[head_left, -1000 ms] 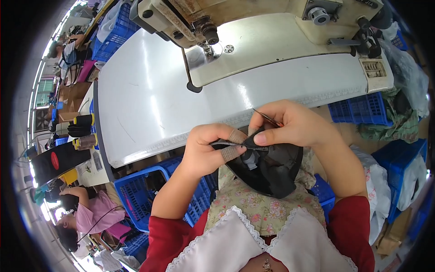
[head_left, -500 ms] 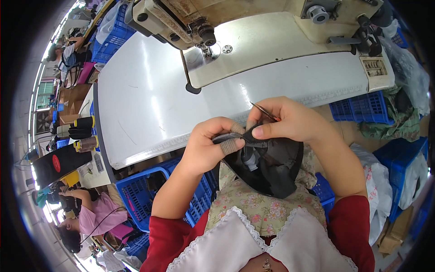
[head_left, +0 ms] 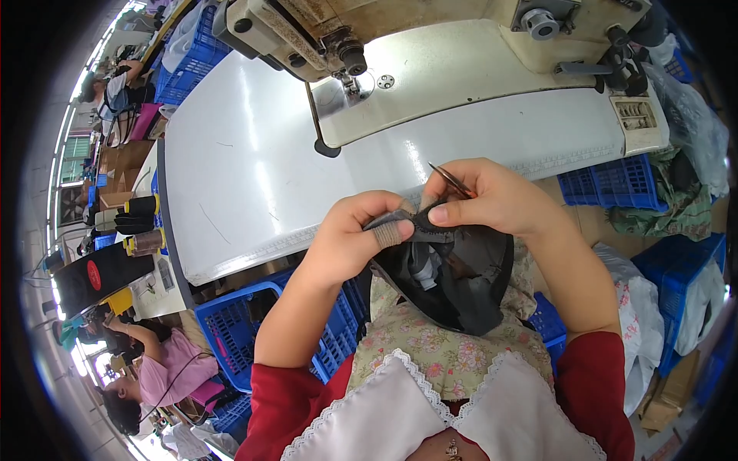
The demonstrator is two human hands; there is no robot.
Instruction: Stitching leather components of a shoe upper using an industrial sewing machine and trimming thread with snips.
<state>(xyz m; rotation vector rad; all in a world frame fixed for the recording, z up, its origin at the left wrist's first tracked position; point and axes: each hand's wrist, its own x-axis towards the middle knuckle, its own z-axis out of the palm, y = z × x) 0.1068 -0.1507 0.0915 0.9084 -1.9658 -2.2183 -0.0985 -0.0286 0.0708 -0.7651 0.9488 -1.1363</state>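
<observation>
Over my lap hangs a black fabric piece (head_left: 469, 296), hollow and curved, with a greyish lining part inside. My left hand (head_left: 354, 230) pinches its upper edge between thumb and fingers; beige wrapping covers the thumb and a fingertip. Close beside it, my right hand (head_left: 488, 200) grips the same edge with thumb and forefinger. A slim, dark pointed tool (head_left: 452, 180) with a touch of orange is tucked in the right hand, its tip pointing up and left. Its exact kind is too small to tell.
Ahead, a sewing machine (head_left: 430, 46) stands on a white table (head_left: 223, 169). Blue crates (head_left: 238, 330) sit below left, another blue crate (head_left: 615, 184) at right near plastic bags (head_left: 630, 323). At far left a person in pink (head_left: 173, 369) sits by another table.
Both hands have shifted slightly upward and closer together on the edge. The pointed tool has tilted a little, and the fabric's inner folds have moved.
</observation>
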